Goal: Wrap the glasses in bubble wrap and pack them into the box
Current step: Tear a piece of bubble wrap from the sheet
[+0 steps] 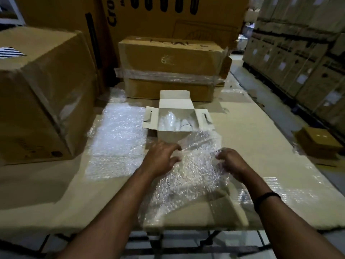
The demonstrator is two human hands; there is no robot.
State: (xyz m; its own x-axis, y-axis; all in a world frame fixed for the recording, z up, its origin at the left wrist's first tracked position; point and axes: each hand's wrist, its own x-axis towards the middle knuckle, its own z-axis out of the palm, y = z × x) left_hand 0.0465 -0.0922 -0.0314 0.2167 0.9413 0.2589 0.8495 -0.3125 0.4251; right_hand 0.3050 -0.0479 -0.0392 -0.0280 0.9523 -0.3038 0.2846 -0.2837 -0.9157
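Head view, observer one: our left hand point(162, 157) and right hand point(231, 161) both pinch the bubble wrap point(192, 176) by the table's point(252, 128) front edge. Whether a glass is inside, we cannot tell.

Observer two: Wrapped glasses point(173, 120) sit in the white box point(171, 136) behind. With the wrap this loose, anything inside may roll off the edge.

Plain all over: small white open cardboard box point(173, 136). Transparent with a whitish glinting dot pattern: clear bubble wrap sheet point(194, 165) and second clear bubble wrap sheet point(115, 139). Plain brown: large cardboard carton point(43, 101), bearing black-and-white striped label point(9, 52); taped brown carton point(171, 58). Plain beige cardboard tabletop point(56, 184). Solid black wristband point(267, 197).
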